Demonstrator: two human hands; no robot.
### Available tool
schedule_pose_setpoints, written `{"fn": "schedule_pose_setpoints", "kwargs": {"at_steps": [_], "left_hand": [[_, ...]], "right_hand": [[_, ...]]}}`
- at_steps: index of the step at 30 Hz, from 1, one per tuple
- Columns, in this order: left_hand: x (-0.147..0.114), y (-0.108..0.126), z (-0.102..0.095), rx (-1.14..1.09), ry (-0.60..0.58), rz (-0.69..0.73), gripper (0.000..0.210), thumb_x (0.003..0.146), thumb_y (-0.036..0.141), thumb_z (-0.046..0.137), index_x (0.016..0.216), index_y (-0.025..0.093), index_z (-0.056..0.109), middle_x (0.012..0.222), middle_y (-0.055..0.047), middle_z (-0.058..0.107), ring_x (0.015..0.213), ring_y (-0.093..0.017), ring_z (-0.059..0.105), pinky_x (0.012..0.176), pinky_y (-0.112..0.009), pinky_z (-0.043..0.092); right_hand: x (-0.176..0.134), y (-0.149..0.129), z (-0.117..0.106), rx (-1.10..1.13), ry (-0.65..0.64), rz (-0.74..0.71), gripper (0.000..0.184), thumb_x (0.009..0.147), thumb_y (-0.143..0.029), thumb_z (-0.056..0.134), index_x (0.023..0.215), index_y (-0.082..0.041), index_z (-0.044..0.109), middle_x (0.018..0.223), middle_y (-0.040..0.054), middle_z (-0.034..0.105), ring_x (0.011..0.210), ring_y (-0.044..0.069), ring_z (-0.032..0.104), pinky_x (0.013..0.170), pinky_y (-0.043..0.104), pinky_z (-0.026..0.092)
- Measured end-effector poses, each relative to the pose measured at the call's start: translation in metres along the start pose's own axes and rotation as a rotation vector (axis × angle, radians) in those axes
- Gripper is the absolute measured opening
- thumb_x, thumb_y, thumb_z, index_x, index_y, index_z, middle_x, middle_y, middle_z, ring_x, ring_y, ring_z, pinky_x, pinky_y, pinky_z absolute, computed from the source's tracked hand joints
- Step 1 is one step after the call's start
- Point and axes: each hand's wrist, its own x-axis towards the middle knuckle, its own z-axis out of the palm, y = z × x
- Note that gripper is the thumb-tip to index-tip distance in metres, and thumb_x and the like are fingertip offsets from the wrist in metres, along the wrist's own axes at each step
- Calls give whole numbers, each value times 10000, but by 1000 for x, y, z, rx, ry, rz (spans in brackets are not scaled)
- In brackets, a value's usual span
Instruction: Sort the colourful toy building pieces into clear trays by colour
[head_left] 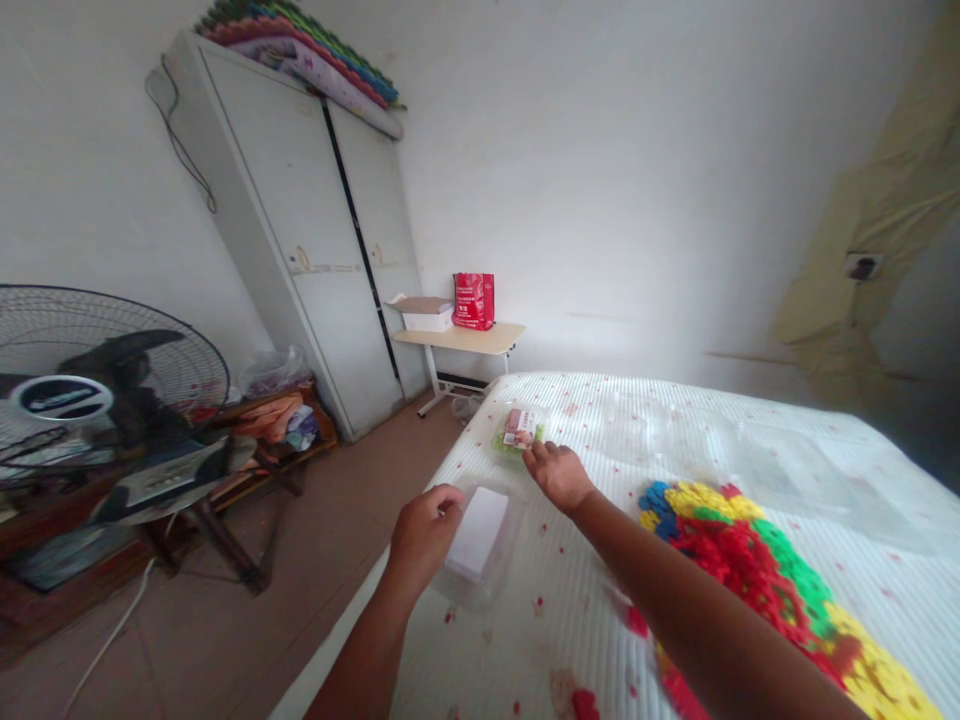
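Note:
My right hand (pixel 556 475) reaches to the near right corner of a clear plastic box (pixel 519 430). The box has green contents and a pink-and-white label, and my curled fingers close on its edge. A second clear plastic tray (pixel 480 590) lies nearer, with a stack of white paper (pixel 478 533) in it. My left hand (pixel 426 537) is at the left side of this tray, thumb and fingers drawn together. Whether those fingers hold anything is hidden. Right of my right forearm lies a heap of red, yellow, green and blue crocheted-looking pieces (pixel 750 560).
The bed (pixel 540 640) has a striped white cover with red bits. Clear plastic trays (pixel 697 440) lie along its far side. Beyond stand a small table (pixel 480 340) with a red bag (pixel 473 300) and a grey cabinet (pixel 300 230). A fan (pixel 97 390) is at left.

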Motion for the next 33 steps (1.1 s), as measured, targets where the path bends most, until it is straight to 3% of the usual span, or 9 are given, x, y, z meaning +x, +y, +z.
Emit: {"fn": "schedule_pose_setpoints", "kwargs": {"at_steps": [4,7,11,14,17,22,28,33], "left_hand": [[0,17,10,-200,-49,-42,189,691,207,500,797,166,651,710,-6,623,637,-133,553,562,-213,412],[-7,35,25,-550,-91,-156,229,676,216,571,893,165,622,793,-27,617,653,-143,574,556,-233,442],[-30,62,64,-1209,-157,-449,362,696,203,627,1040,183,518,878,-59,605,756,-168,624,711,-319,500],[-50,77,94,-1429,-109,-636,243,776,235,567,1001,176,496,888,-80,599,767,-160,632,776,-325,499],[-61,81,114,-1551,-122,-727,271,815,348,523,1015,171,479,885,-99,608,797,-177,638,812,-339,494],[-59,73,125,-1676,-324,-668,429,829,518,412,1074,177,501,894,-101,641,777,-202,639,784,-406,492],[-66,84,127,-1722,-593,-576,488,821,523,424,1006,113,613,874,-117,687,733,-213,639,647,-329,488],[-74,105,126,-1705,-670,-496,506,793,516,482,1086,122,604,890,-111,693,784,-235,641,748,-373,471]], "right_hand": [[-8,10,-9,-19,43,-53,252,895,-151,323,996,-128,553,923,124,588,808,204,524,632,298,379],[-20,17,-15,-25,69,-95,246,897,-146,326,965,-127,561,880,113,591,779,188,519,613,286,352],[-42,24,-23,-41,111,-169,210,886,-141,359,890,-134,568,830,91,587,725,164,507,588,277,321],[-64,29,-29,-30,169,-184,195,886,-148,372,862,-142,565,803,71,582,691,150,498,579,278,313],[-90,33,-37,-20,224,-172,211,894,-147,357,847,-147,563,770,56,578,658,136,491,574,279,316],[-136,24,-51,-14,340,-174,224,899,-147,342,845,-153,559,790,59,602,661,141,507,600,282,359],[-182,5,-62,15,467,-144,260,888,-122,331,888,-131,591,839,98,649,706,165,562,654,311,435],[-212,2,-62,103,501,-52,231,880,-146,378,977,-155,587,923,105,664,741,164,604,673,301,481]]}}
